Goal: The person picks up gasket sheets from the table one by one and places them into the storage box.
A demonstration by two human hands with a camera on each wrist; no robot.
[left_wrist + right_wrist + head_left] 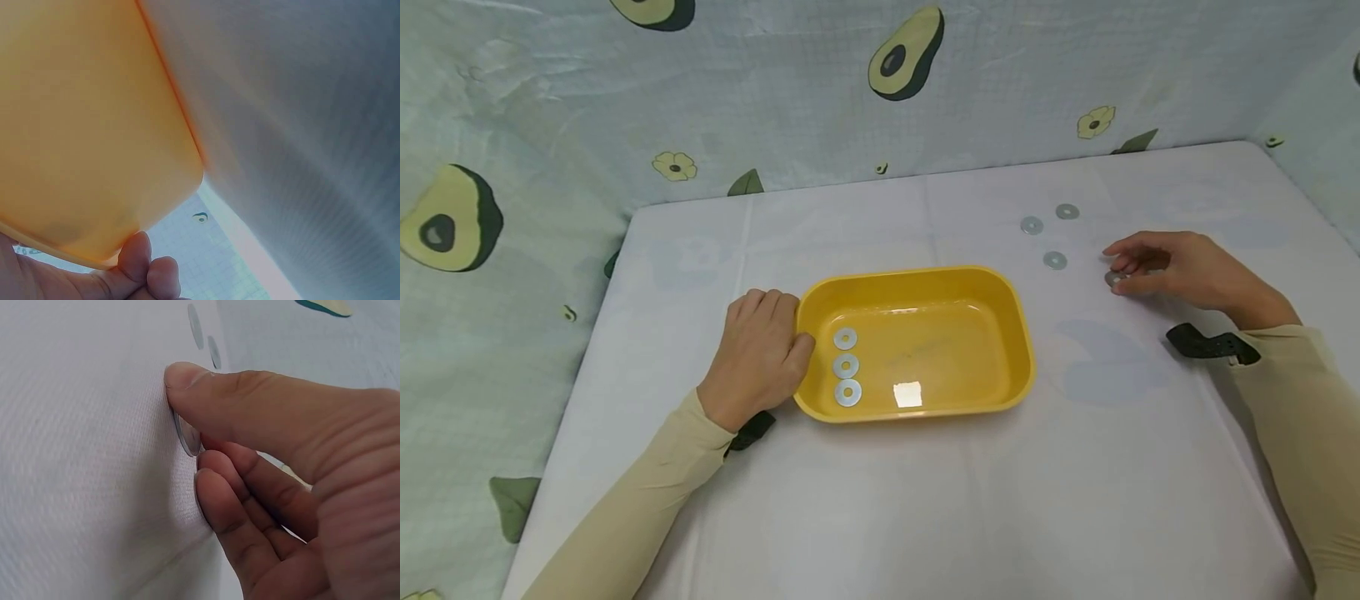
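A yellow rectangular tray [925,404] sits on the white-covered table. My left hand [758,354] grips its left rim; in the left wrist view the thumb [134,256] bears on the tray's wall [94,125]. Three flat metal washers, one of them the middle washer [846,366], lie in a column at the tray's left end. Over to the right, my right hand [1187,271] has thumb and fingers at a washer [1115,277] on the cloth. From the right wrist, that washer [189,434] shows between thumb and fingertips, partly covered by the thumb.
Three more washers lie on the table left of the right hand: a near one [1055,261], a left one [1032,225] and a far one [1067,212]. An avocado-print cloth [805,100] hangs behind the table and along its left side.
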